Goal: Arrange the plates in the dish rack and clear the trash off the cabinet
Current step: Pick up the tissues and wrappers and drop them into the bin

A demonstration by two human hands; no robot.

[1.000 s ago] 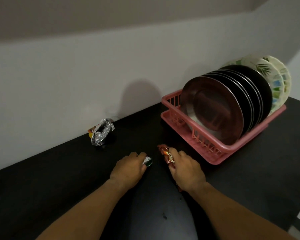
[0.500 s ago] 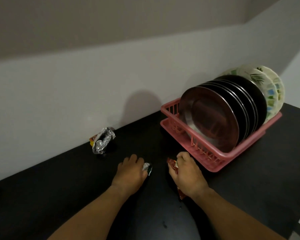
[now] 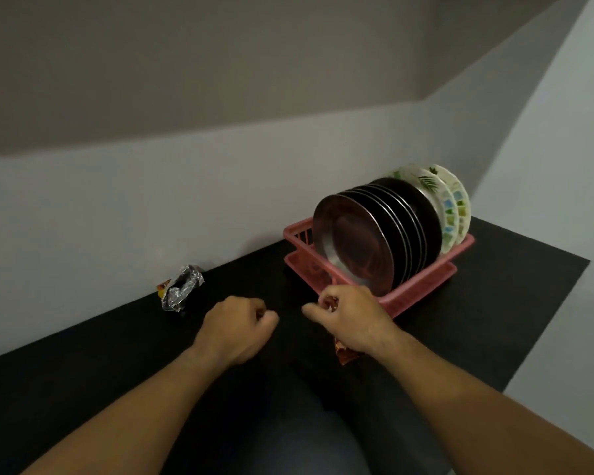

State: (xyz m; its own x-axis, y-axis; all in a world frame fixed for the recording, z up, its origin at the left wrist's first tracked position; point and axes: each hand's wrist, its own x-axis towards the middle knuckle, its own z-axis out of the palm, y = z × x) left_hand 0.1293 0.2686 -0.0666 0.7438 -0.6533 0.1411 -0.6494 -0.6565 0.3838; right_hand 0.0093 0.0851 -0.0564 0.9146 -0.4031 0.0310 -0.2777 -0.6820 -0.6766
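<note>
A pink dish rack stands on the black cabinet top, filled with several dark metal plates and patterned white plates standing on edge. My right hand is a fist gripping a red snack wrapper, whose end sticks out below the hand, just in front of the rack. My left hand is also a closed fist; the small wrapper it closed over is hidden inside it. A crumpled silver foil wrapper lies by the wall, left of both hands.
A grey wall runs along the back of the cabinet top. The top ends at an edge on the right, beyond the rack. Bare black surface lies between the hands and the foil wrapper.
Both hands have lifted slightly and closed into fists. The small wrapper seen at my left fingertips is now out of sight. The view has tilted up.
</note>
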